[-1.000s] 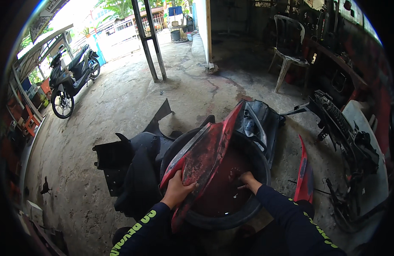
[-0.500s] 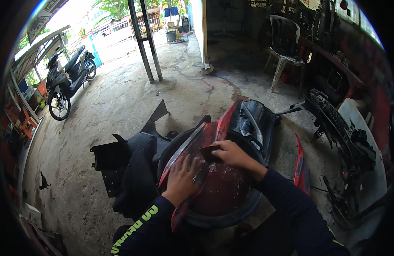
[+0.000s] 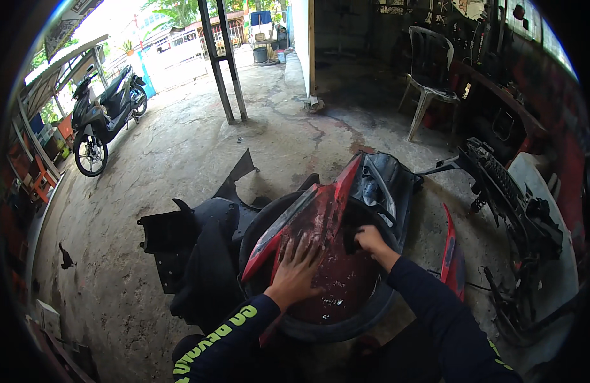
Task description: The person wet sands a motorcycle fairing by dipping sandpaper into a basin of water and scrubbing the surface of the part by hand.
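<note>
A red motorcycle body panel (image 3: 275, 226) with dull, scuffed patches lies across a round black tub (image 3: 327, 332) of reddish-brown water (image 3: 336, 290). My left hand (image 3: 298, 265) rests flat on the panel, fingers spread. To the right of the panel, over the tub's far right part, my right hand (image 3: 369, 240) is closed round a dark piece of sandpaper (image 3: 351, 240), mostly lost in shadow. Its fingertips are partly hidden. Small bright glints show on the water between my forearms.
Black plastic fairings (image 3: 205, 236) lie left of the tub. Beyond it is a dark panel (image 3: 387, 185); a red strip-like panel (image 3: 449, 255) and a black motorcycle frame part (image 3: 518, 204) lie right. A plastic chair (image 3: 429, 83), metal post (image 3: 223, 70) and parked scooter (image 3: 106, 118) stand farther off.
My right hand has moved right, off the panel to over the water, taking the sandpaper along. My left hand has shifted slightly right and down, its fingers more spread.
</note>
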Demonstrator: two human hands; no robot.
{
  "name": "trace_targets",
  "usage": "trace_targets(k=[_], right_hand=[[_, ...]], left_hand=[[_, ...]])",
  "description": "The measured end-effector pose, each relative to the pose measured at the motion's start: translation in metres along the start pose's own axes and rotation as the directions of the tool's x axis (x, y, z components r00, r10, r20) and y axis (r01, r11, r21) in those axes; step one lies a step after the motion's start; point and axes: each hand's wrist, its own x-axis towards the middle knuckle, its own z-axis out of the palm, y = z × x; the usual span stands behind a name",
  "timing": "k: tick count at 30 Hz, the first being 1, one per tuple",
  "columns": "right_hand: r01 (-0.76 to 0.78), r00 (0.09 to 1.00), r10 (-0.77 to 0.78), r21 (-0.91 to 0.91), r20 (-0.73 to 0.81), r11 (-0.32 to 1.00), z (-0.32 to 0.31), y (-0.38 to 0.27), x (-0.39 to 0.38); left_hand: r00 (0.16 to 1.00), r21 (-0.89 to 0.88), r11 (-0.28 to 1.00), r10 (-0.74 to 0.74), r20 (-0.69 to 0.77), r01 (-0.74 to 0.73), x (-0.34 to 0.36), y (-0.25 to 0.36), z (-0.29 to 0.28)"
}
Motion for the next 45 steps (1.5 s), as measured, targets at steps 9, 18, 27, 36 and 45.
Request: trace_targets(k=[9, 18, 27, 36, 45], right_hand=[[-0.615, 0.788, 0.602, 0.200, 0.126, 0.763, 0.032, 0.081, 0.006], [-0.439, 0.811, 0.276, 0.227, 0.516, 0.869, -0.018, -0.075, -0.009], [0.600, 0.714, -0.527, -0.016, 0.461, 0.800, 0.013, -0.223, -0.093], [0.763, 0.620, -0.676, -0.107, 0.398, 0.637, 0.011, -0.209, -0.086], [0.660, 0.740, -0.579, -0.204, 0.343, 0.723, -0.011, -0.173, -0.068]], left_hand=[[0.994, 0.178, 0.983, 0.030, 0.104, -0.048, -0.026, 0.016, 0.013], [0.991, 0.138, 0.990, 0.000, 0.133, -0.019, -0.030, 0.005, -0.004], [0.994, 0.034, 0.999, -0.026, 0.104, 0.023, -0.021, -0.012, 0.005], [0.991, -0.052, 0.990, -0.133, -0.004, 0.133, -0.015, -0.021, 0.007], [0.975, -0.008, 0.975, -0.223, 0.009, 0.223, -0.006, -0.032, -0.002]])
